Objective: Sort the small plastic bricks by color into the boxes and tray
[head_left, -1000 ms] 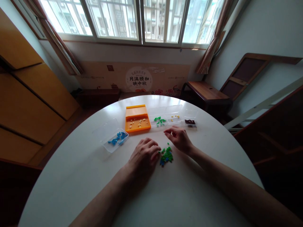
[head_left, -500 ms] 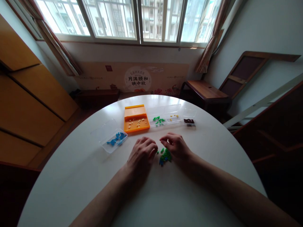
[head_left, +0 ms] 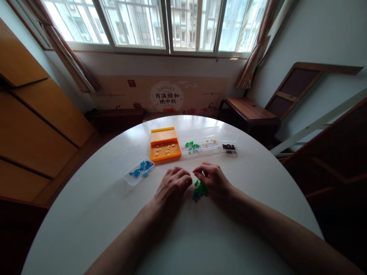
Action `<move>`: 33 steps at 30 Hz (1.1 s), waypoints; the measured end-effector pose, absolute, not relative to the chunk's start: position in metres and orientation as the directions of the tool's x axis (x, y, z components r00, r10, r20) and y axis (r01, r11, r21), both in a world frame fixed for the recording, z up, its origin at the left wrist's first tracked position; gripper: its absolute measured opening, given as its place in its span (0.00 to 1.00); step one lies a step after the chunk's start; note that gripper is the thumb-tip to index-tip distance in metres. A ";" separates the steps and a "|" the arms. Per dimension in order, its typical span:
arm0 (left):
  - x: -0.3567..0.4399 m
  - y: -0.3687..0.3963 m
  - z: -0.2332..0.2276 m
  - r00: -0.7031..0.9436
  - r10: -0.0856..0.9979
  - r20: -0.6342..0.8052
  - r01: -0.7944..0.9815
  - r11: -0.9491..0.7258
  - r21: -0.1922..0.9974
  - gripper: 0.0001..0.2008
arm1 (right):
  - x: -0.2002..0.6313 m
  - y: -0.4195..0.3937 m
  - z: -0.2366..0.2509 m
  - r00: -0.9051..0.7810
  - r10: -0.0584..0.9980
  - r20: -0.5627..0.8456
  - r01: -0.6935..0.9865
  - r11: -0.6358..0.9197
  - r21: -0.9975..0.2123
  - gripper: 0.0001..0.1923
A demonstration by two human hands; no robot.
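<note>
At the middle of the round white table (head_left: 86,214), the two hands meet over a small pile of green and blue beads (head_left: 199,190). The left hand (head_left: 172,189) lies palm down just left of the pile, its fingers (head_left: 183,176) curled under with the tips at the pile's left edge; whether they pinch a bead cannot be told. The right hand (head_left: 213,179) comes in from the other side, its fingers (head_left: 200,170) bent down over the top of the pile and partly hiding it; here too the curl of the fingers is plain, but any bead between the tips is hidden. The fingertips of the two hands are close together, nearly touching above the beads. Both forearms run back toward the near edge of the table, bare.

Beyond the hands, a row of small boxes lies open on the table. Farthest left and set apart is a clear box with blue beads (head_left: 139,168). Next comes an orange box (head_left: 165,147) with pale yellow beads scattered in it, its lid lying back. Just beside it stands a clear box with green beads (head_left: 191,146), then a clear box with a few yellow beads (head_left: 210,142), and last, a little apart, a small clear box with dark brown beads (head_left: 229,146).

Behind the table a wide window (head_left: 160,23) lets in daylight, with a wooden bench (head_left: 246,110) under it to the right.
</note>
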State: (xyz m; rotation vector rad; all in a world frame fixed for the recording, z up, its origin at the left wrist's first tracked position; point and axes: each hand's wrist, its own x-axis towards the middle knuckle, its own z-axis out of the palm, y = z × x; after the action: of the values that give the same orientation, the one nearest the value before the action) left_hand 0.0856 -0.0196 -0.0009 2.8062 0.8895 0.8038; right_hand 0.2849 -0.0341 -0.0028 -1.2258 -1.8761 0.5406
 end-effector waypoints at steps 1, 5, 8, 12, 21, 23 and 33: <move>0.086 -0.020 0.000 0.673 0.559 0.484 0.516 -0.824 0.234 0.06 | 0.285 -0.034 -0.002 -0.207 0.898 0.389 0.547 0.436 -0.715 0.06; 0.087 -0.020 0.002 0.576 0.551 0.603 0.533 -0.813 0.234 0.08 | 0.283 -0.035 0.001 -0.300 0.887 0.350 0.521 0.460 -0.719 0.06; 0.087 -0.020 0.003 0.556 0.550 0.624 0.540 -0.809 0.232 0.07 | 0.282 -0.036 0.002 -0.353 0.868 0.349 0.493 0.489 -0.719 0.07; 0.087 -0.020 0.001 0.561 0.541 0.627 0.540 -0.813 0.218 0.06 | 0.280 -0.035 0.000 -0.352 0.866 0.355 0.451 0.490 -0.746 0.08; 0.087 -0.020 0.002 0.535 0.534 0.654 0.542 -0.811 0.219 0.05 | 0.279 -0.034 -0.002 -0.310 0.862 0.402 0.434 0.504 -0.747 0.07; 0.087 -0.020 0.002 0.528 0.533 0.661 0.545 -0.810 0.218 0.05 | 0.278 -0.034 -0.002 -0.305 0.860 0.409 0.440 0.508 -0.741 0.07; 0.084 -0.017 0.001 0.475 0.559 0.680 0.542 -0.794 0.274 0.08 | 0.283 -0.032 -0.005 -0.330 0.863 0.382 0.331 0.485 -0.810 0.09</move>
State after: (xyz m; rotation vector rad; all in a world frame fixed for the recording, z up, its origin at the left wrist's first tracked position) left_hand 0.0843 -0.0167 0.0007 2.6801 1.0001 1.2477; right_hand 0.2829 -0.0324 -0.0053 -0.9950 -1.8830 0.7922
